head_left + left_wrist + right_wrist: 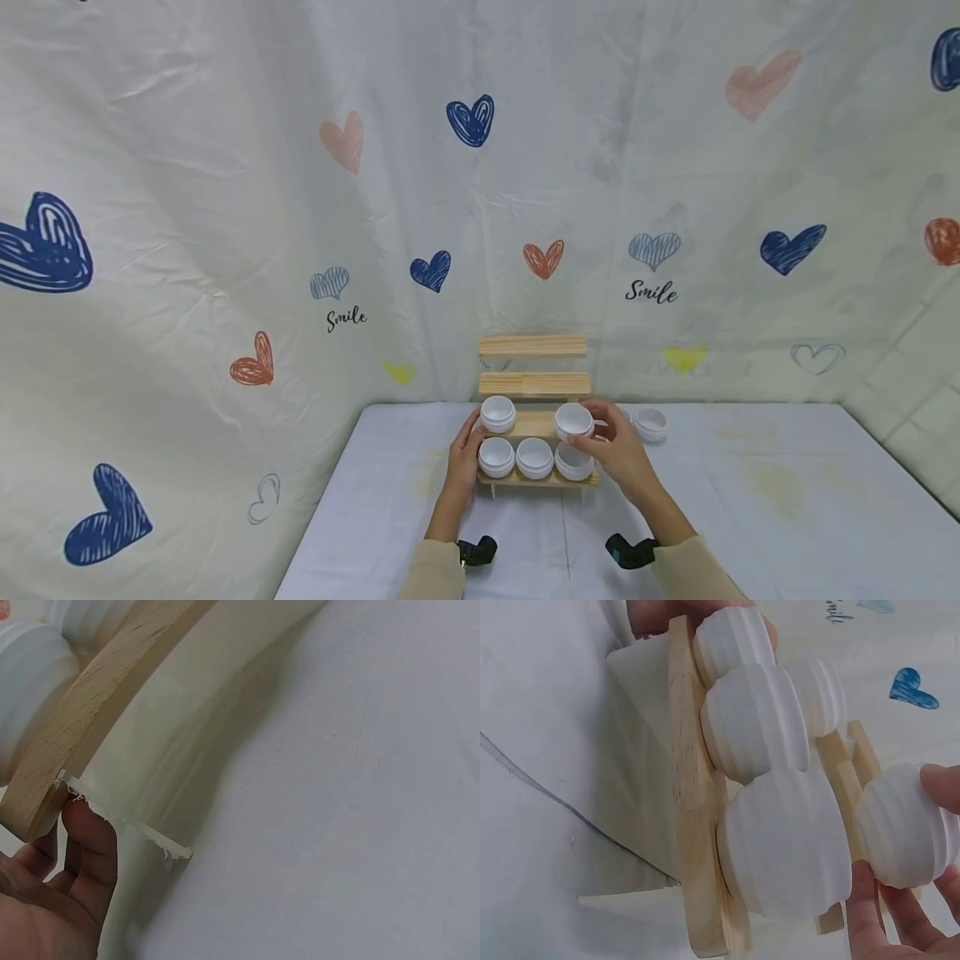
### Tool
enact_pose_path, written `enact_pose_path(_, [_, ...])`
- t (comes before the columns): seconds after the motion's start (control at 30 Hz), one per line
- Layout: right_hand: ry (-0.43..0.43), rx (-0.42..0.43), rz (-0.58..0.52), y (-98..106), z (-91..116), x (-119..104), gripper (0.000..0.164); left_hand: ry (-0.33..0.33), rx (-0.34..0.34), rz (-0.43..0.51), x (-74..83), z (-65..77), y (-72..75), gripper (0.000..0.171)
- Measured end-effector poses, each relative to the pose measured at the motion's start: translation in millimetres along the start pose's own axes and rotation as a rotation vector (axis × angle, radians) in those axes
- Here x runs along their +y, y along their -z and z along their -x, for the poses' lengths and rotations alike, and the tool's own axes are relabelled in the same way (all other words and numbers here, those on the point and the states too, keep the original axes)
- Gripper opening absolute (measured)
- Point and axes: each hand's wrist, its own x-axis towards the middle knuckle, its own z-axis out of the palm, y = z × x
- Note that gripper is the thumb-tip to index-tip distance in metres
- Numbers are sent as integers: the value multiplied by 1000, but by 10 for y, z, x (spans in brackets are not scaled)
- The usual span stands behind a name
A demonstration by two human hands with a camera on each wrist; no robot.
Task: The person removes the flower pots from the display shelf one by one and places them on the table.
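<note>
A small stepped wooden rack (536,426) stands on the table, with ribbed white cups on its two lower tiers. Three cups (535,457) line the front tier, and another cup (498,413) sits at the left of the second tier. My right hand (618,446) grips a white cup (900,825) at the right end of that second tier, thumb on one side and fingers on the other. At the rack's left end, my left hand (463,454) holds the wood, its fingertips bent against the end of the front board (90,712).
Farther right on the table (750,500) stands another white cup (650,424), with part of one more showing behind my right hand. The rack's two upper boards (533,346) bear no cups. A heart-printed cloth (570,167) hangs close behind the rack.
</note>
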Motion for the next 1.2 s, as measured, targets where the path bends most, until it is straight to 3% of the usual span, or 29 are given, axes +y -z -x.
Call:
enact_pose_path(0.33, [2, 75, -46, 75, 176, 48, 59, -7, 44, -10, -330, -163, -6, 50])
enact_pose_path(0.97, [81, 172, -66, 283, 295, 179, 62, -23, 59, -6, -356, -172, 23, 49])
enact_pose_path(1.2, [58, 222, -59, 391, 312, 193, 60, -25, 50, -15, -350, -174, 12, 49])
